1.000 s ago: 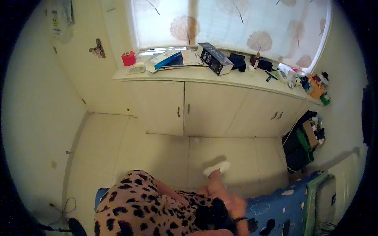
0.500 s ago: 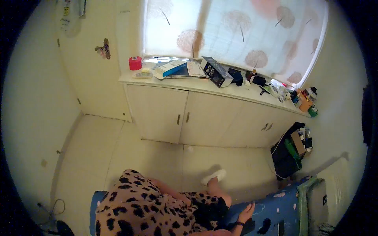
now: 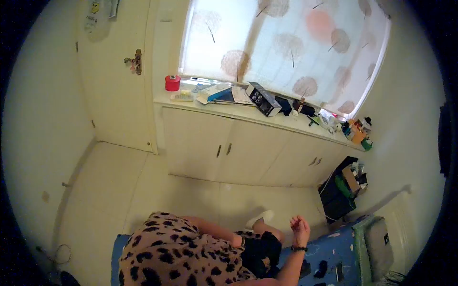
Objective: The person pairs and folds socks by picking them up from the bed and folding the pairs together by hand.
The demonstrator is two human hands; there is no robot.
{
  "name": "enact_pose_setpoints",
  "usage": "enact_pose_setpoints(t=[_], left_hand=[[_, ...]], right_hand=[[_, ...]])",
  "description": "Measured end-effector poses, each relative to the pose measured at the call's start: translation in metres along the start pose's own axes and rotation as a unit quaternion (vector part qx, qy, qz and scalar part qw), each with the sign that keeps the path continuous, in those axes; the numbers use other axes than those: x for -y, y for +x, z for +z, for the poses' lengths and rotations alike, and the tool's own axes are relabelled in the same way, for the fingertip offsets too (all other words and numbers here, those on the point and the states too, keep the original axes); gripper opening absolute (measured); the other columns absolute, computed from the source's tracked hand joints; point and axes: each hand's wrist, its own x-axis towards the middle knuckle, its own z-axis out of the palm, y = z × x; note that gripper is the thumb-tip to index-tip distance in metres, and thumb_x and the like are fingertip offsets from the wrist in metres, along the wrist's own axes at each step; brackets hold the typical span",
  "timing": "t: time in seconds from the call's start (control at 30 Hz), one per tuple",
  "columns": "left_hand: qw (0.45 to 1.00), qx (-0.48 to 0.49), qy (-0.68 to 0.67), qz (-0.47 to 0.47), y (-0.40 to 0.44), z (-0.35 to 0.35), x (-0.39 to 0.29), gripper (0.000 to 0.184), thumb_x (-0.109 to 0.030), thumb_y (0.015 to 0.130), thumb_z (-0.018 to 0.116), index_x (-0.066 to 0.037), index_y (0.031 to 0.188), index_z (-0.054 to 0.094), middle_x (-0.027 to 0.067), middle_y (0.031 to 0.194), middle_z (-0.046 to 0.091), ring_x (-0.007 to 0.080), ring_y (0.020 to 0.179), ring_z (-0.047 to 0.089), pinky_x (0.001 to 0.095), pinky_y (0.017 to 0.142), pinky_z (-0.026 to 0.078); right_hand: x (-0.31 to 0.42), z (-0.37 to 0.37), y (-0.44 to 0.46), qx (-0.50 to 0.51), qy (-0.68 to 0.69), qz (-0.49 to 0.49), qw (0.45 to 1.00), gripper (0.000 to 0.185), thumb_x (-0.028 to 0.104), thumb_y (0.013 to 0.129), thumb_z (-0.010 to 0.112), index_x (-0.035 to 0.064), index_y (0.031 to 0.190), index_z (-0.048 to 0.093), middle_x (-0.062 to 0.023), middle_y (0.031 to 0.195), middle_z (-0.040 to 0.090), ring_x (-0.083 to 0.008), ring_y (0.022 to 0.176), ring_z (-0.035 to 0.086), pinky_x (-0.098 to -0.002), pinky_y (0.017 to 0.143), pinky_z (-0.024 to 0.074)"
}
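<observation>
My right hand (image 3: pixel 300 229), with a dark band at the wrist, is raised above the bed's edge. Its fingers are loosely bent and partly apart, and I see nothing in them. On my lap, by the dark shorts (image 3: pixel 261 251), rests my left hand (image 3: pixel 237 241); its fingers are hidden. A leopard-print top (image 3: pixel 181 248) covers my body. Below my right hand, the blue patterned bedding (image 3: pixel 329 245) bears a small black item (image 3: pixel 321 269) and a dark flat rectangular object (image 3: pixel 339 271).
A long cabinet (image 3: pixel 195 138) stands under the window blind (image 3: pixel 286 52). On its top are a red round container (image 3: pixel 172 83), a black box (image 3: pixel 264 99) and several small things. A black bin-like container (image 3: pixel 336 193) stands at right. A door (image 3: pixel 117 95) is at left.
My right hand has risen from near the bedding, and its fingers have bent more. My left hand stays at my lap. The view has tilted slightly upward.
</observation>
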Motion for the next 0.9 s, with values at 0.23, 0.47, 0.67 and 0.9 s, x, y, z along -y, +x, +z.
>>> enact_pose_setpoints(t=[0.23, 0.47, 0.67, 0.9], left_hand=[[0.974, -0.05, 0.182, 0.125, 0.014, -0.033, -0.019, 0.038, -0.011, 0.084, 0.057, 0.001, 0.121, 0.054, 0.022, 0.122, 0.053, 0.0349, 0.12, 0.048, 0.0413, 0.104, 0.036], [0.936, -0.023, 0.291, 0.198, 0.044, -0.075, -0.066, 0.041, -0.014, 0.084, 0.057, 0.001, 0.122, 0.054, 0.022, 0.124, 0.053, 0.0335, 0.121, 0.048, 0.0397, 0.105, 0.035], [0.978, 0.099, 0.154, 0.102, 0.044, -0.061, -0.061, 0.049, -0.019, 0.088, 0.051, -0.001, 0.134, 0.043, 0.0189, 0.137, 0.043, 0.0335, 0.129, 0.038, 0.0414, 0.111, 0.026], [0.943, 0.123, 0.285, 0.118, 0.046, -0.059, -0.019, 0.052, -0.018, 0.091, 0.049, -0.002, 0.139, 0.037, 0.0203, 0.143, 0.036, 0.0351, 0.133, 0.034, 0.0442, 0.113, 0.023]], right_hand=[[0.015, -0.033, -0.081, -0.1, -0.012, -0.062, 0.993, 0.013, 0.018, 0.092, 0.055, 0.0059, 0.092, 0.058, -0.0008, 0.075, 0.053, -0.0104, 0.069, 0.049, -0.0258, 0.059, 0.0391], [0.098, 0.093, -0.093, -0.21, -0.365, -0.314, 0.851, 0.019, 0.016, 0.094, 0.05, 0.0015, 0.101, 0.06, -0.0102, 0.099, 0.065, -0.0216, 0.088, 0.06, -0.0317, 0.081, 0.0463], [0.12, 0.16, -0.106, 0.222, -0.598, -0.456, 0.621, 0.034, 0.024, 0.085, 0.054, 0.0062, 0.114, 0.058, -0.0174, 0.119, 0.058, -0.0356, 0.112, 0.054, -0.0449, 0.098, 0.0403], [0.116, 0.134, -0.089, -0.02, -0.592, -0.43, 0.681, 0.048, 0.022, 0.08, 0.06, 0.0082, 0.126, 0.053, -0.0171, 0.135, 0.047, -0.0356, 0.124, 0.044, -0.0407, 0.102, 0.0374]])
